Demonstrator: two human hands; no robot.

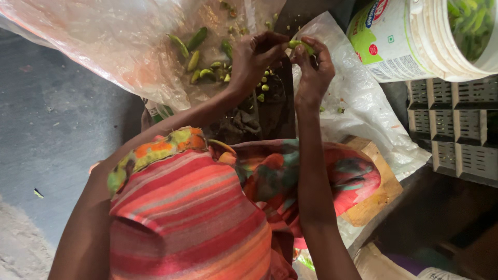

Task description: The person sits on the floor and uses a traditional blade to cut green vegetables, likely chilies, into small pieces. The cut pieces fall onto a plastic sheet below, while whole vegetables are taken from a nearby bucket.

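My left hand (255, 58) and my right hand (313, 68) meet at the top middle and pinch a small green vegetable (301, 46) between their fingertips, against the edge of an upright dark blade (284, 83). Below the hands, small cut green pieces (263, 88) lie around the blade's base. Several whole green vegetables (193, 61) rest on a clear plastic sheet (119, 57) to the left of my left hand.
A white bucket (415, 41) holding cut green pieces stands at the top right, above a grey slotted crate (456, 129). A white plastic bag (363, 109) spreads right of the blade. A wooden board (381, 181) lies under my lap. Grey floor on the left.
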